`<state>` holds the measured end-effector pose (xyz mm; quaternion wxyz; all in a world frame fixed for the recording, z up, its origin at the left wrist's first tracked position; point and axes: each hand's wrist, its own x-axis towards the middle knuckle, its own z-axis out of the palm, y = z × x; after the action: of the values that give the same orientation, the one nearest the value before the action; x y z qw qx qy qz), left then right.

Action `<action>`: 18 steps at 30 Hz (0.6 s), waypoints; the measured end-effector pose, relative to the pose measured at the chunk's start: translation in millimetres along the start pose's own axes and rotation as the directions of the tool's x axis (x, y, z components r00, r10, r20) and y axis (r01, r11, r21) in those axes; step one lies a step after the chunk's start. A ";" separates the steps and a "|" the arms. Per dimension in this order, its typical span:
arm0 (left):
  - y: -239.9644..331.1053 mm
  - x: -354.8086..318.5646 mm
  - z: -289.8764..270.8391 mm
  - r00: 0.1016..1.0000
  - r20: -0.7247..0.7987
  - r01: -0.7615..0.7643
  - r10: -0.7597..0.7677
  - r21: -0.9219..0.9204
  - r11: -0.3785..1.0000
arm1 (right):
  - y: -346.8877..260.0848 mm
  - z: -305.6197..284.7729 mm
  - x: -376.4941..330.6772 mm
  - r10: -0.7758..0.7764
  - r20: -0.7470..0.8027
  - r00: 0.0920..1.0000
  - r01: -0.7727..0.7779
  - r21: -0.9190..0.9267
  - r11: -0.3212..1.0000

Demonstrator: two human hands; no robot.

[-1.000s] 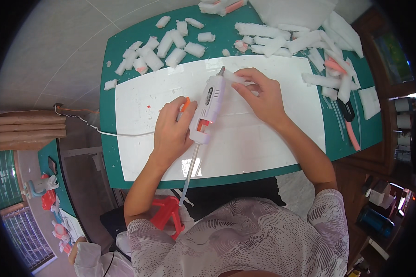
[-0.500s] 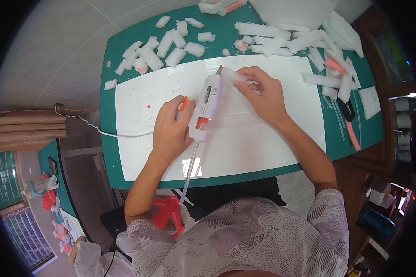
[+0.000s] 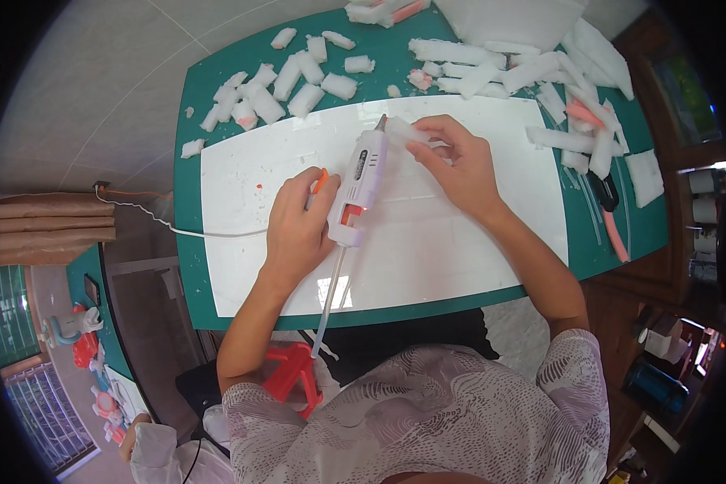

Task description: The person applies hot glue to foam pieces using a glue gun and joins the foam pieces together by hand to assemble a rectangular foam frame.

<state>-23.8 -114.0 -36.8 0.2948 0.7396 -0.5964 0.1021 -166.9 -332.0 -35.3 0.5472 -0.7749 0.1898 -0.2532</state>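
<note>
My left hand [image 3: 297, 219] is closed round the handle of a white glue gun [image 3: 358, 189], whose trigger shows red through a gap in the body. A long clear glue stick [image 3: 330, 302] pokes out of its rear toward me. The nozzle points away, up against the end of a white foam piece [image 3: 405, 129]. Between thumb and fingers, my right hand [image 3: 458, 165] pinches that piece just above the white board [image 3: 460, 250]. Something orange [image 3: 321, 180] sticks up by my left fingers. Whether glue is coming out is too small to tell.
Several short white foam pieces [image 3: 289, 78] lie at the far left of the green table [image 3: 194, 278]. Longer foam strips [image 3: 452, 53] are heaped at the far right, near a black-and-pink cutter [image 3: 607, 194]. A white cord [image 3: 185, 232] runs left. A red stool [image 3: 293, 373] stands below.
Almost nothing differs. The glue gun and the foam piece have shifted very slightly, and both hands keep their grip.
</note>
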 end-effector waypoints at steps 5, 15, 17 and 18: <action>0.5 -0.5 2.4 1.000 0.003 -0.010 0.010 0.000 1.000 | -0.8 0.3 0.0 0.007 0.005 1.000 -0.007 -0.014 1.000; 1.0 -0.8 -0.3 1.000 -0.002 -0.011 0.011 -0.003 1.000 | 5.4 1.8 -0.8 -0.087 -0.051 0.995 0.086 -0.009 0.996; -0.6 -0.9 1.4 1.000 -0.022 -0.006 0.006 -0.020 1.000 | 7.4 1.9 0.2 -0.077 -0.051 0.996 0.078 0.014 0.997; -1.4 -0.9 2.1 0.999 -0.044 -0.002 0.001 -0.037 0.999 | 8.1 1.9 0.7 -0.069 -0.051 0.996 0.071 0.036 0.997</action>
<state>-23.2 -114.3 -39.3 0.3215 0.7311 -0.5920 0.1078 -165.2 -333.6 -43.3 0.5475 -0.7642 0.1711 -0.2949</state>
